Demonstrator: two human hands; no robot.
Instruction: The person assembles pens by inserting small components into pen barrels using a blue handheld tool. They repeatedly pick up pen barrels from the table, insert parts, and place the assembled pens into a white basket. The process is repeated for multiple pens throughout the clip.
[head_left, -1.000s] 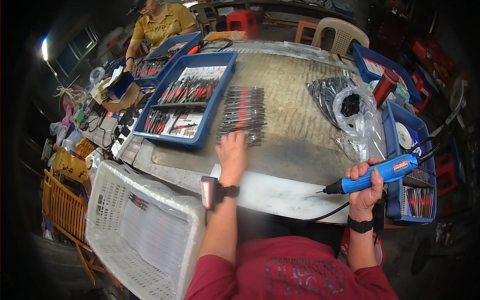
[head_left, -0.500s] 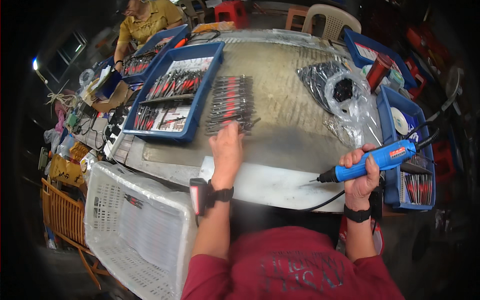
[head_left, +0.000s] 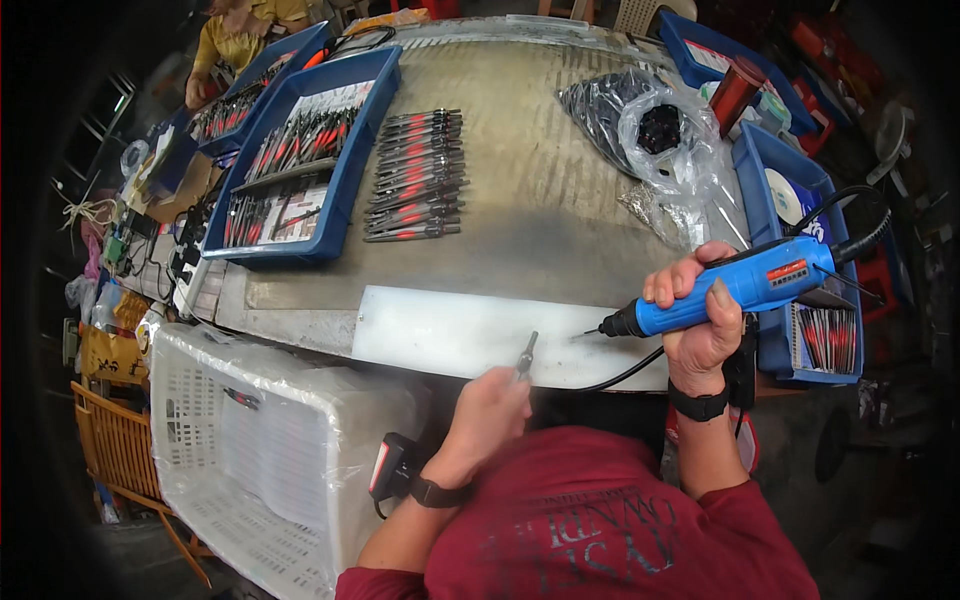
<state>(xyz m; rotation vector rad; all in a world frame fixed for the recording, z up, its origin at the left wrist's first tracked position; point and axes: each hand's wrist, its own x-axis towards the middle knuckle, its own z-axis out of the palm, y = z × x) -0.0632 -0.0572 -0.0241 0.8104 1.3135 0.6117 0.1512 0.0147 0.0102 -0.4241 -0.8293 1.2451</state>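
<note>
My left hand (head_left: 487, 408) is closed around a small dark metal tool piece (head_left: 524, 353), held upright over the white board (head_left: 450, 330) at the table's near edge. My right hand (head_left: 703, 320) grips a blue corded electric screwdriver (head_left: 740, 286), its bit pointing left toward the piece. A row of several red-and-black hand tools (head_left: 415, 176) lies on the table farther out. Each of my wrists carries a dark band.
A blue tray (head_left: 300, 165) of tools sits left of the row, another blue tray (head_left: 805, 260) at the right edge. Plastic bags of dark parts (head_left: 650, 130) lie at back right. A white plastic crate (head_left: 270, 450) stands at lower left. A person in yellow (head_left: 235, 40) works at the far left.
My left hand has drawn back from the row of tools to the near edge, now holding a small tool piece. My right hand has brought the screwdriver tip closer to it.
</note>
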